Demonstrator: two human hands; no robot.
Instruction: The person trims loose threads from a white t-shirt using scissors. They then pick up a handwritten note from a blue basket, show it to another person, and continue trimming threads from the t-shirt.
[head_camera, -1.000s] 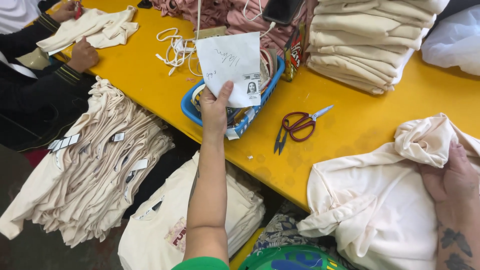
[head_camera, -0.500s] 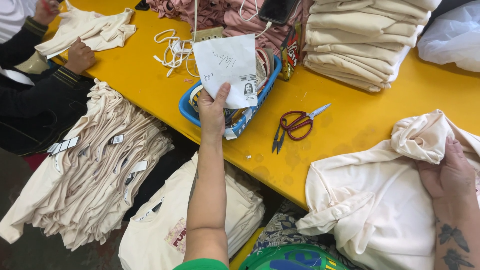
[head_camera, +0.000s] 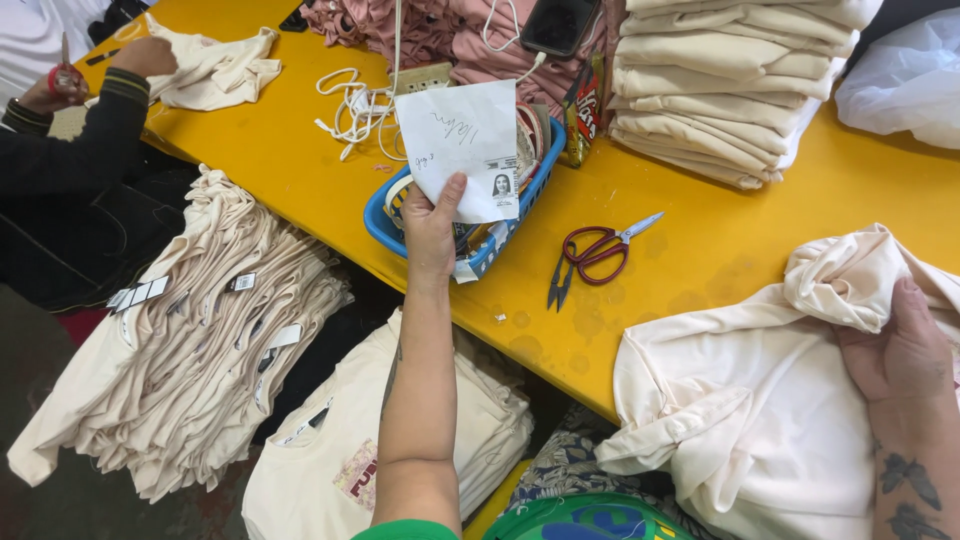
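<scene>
Far left of the blue basket (head_camera: 395, 230), beyond the worktop (head_camera: 300, 180) edge: a co-worker's hand (head_camera: 145, 55) on a loose cream piece, much as half a second ago. Below and left of the basket, off the worktop: a hanging stack of tagged cream garments (head_camera: 190, 330), unmoved.

Directly over the basket's near rim: the left hand (head_camera: 432, 228), closed in a pinch on the lower edge of a white paper slip (head_camera: 460, 140), thumb in front, fingers behind. Held upright above the basket, face to the camera. Against a second ago, barely shifted; same pinch, same tilt, slip neither lowered into the basket nor carried away from it. Read as a pause to look at the slip, not a putting-down.

Just right of the basket, flat on the yellow surface: red-handled scissors (head_camera: 597, 255) with small thread snips (head_camera: 558, 285) beside them, both where they lay before and untouched. Up and right of the basket: a folded cream stack (head_camera: 720, 90).

Well right of the basket, at the near edge: a bunched cream garment (head_camera: 760, 400) under the right hand (head_camera: 905, 350). Palm down on the cloth as earlier; whether the fingers clamp the fold cannot be told. Garment's heap unchanged, so no handling there while the slip is up.
</scene>
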